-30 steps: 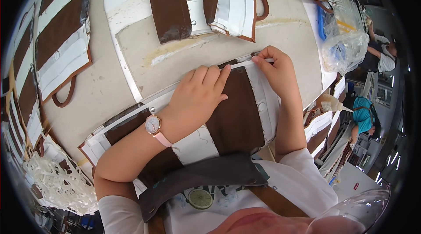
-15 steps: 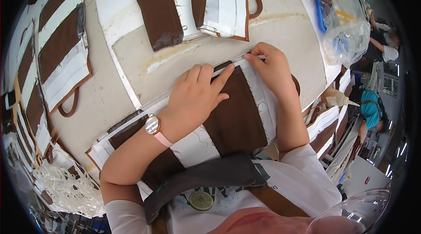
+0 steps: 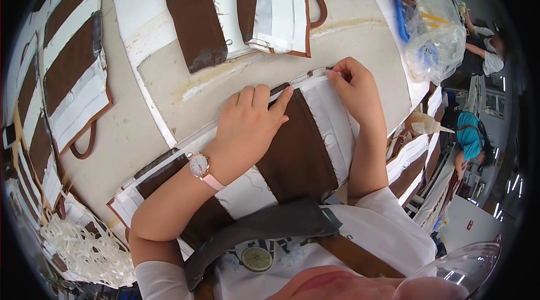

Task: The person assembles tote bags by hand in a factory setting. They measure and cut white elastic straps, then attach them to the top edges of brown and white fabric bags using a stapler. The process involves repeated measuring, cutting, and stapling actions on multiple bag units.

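A brown-and-white striped bag panel (image 3: pixel 295 148) lies across the table edge in front of me, its far edge bordered by a narrow white strip. My left hand (image 3: pixel 247 122), with a pink-strapped watch (image 3: pixel 199 165) on the wrist, rests on the panel. Its index finger is stretched out onto the far edge, thumb apart. At the panel's far right corner, my right hand (image 3: pixel 354 83) pinches the edge between thumb and index finger. Those fingertips hide exactly what they grip. Part of the panel's left half lies under my left forearm.
More striped bag panels with brown handles lie beyond (image 3: pixel 275 7) and at the left (image 3: pixel 76 83). A heap of white strips (image 3: pixel 84 249) sits at lower left. At right are a clear plastic bag (image 3: pixel 436 44) and a nozzle bottle (image 3: pixel 424 124). Two other people work farther right.
My right hand has slid a little to the right along the panel's far edge, still pinched. The left hand stays in place on the panel. The whole view has shifted slightly.
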A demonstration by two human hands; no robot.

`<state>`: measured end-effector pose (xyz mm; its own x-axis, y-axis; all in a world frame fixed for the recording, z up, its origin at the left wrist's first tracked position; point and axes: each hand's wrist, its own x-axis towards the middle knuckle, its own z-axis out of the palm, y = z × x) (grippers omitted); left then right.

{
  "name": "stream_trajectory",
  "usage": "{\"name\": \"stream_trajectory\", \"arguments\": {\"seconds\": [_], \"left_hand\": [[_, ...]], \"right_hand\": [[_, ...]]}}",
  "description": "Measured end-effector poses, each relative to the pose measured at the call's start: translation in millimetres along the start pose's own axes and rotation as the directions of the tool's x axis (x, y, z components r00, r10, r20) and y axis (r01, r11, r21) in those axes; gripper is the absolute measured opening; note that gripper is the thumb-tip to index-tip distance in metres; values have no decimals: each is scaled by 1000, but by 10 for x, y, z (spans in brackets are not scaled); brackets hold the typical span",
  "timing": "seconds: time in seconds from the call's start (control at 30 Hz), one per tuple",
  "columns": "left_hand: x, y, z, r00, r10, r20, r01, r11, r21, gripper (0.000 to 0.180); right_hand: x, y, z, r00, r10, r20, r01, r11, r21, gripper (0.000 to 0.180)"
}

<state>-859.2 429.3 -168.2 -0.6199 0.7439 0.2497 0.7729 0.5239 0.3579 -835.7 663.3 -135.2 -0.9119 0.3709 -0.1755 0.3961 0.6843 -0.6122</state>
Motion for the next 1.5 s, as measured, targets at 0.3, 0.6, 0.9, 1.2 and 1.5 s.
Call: {"name": "stream_trajectory", "arguments": {"seconds": [0.3,0.6,0.9,1.2,1.5], "left_hand": [[-5,-23,-22,1000,10,8,-10,1000,-28,49],[34,-8,-20,1000,26,-2,-26,999,-31,49],[-59,10,117,989,-6,-145,-8,995,-98,38],[-130,-4,245,958,73,-277,-32,989,147,23],[-108,-32,211,934,179,-309,-150,982,115,13]], "right_hand": [[30,87,-63,999,-36,37,29,985,169,6],[87,90,56,998,-30,-47,32,999,41,3],[109,302,99,967,-233,-99,225,971,-85,5],[232,403,132,975,-220,-16,219,975,-45,4],[233,329,153,964,-264,13,264,964,9,3]]}}
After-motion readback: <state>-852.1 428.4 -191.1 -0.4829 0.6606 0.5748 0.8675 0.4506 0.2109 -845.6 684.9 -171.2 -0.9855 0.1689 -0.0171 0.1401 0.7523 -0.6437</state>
